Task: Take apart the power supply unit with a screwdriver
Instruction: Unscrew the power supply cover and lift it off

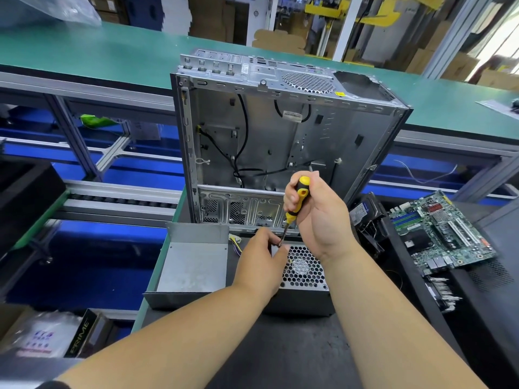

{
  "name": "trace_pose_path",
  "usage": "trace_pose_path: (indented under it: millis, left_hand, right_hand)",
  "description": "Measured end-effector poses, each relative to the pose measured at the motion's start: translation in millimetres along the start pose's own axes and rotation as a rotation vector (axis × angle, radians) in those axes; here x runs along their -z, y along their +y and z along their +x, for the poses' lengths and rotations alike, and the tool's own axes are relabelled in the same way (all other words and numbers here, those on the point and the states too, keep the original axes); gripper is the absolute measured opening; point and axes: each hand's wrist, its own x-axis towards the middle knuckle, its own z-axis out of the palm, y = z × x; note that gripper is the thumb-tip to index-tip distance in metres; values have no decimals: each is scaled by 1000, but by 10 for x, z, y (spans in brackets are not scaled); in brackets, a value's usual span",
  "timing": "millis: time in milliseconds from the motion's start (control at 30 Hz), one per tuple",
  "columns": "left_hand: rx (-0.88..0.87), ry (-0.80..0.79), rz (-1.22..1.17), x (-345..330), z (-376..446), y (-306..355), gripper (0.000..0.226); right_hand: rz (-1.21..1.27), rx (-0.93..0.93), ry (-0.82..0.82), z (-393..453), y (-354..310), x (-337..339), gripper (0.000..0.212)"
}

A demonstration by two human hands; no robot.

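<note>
While hands work, gutted case point(280, 130) stands just behind.

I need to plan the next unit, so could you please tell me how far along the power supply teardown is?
Done: the computer case stands gutted, the circuit board lies aside, and the power supply sits on the bench. In hand: the right hand grips the screwdriver, tip at the fan grille's corner, while the left hand steadies the spot. Left: the grille cover is still on, so opening remains.
</note>
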Motion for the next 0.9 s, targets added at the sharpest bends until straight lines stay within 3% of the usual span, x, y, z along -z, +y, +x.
trace_pose_path:
  millis: [100, 233, 900]
  left_hand:
    - [8, -5, 5, 6, 7, 4, 19]
    - [-4, -7, 12, 6, 8, 14, 19]
    - [-45, -100, 137, 9, 50, 62, 7]
  right_hand:
    - [13, -25, -7, 2, 6, -32, 34]
    - [-97, 17, -14, -44, 29, -40, 16]
    - [-83, 85, 103, -51, 97, 31, 27]
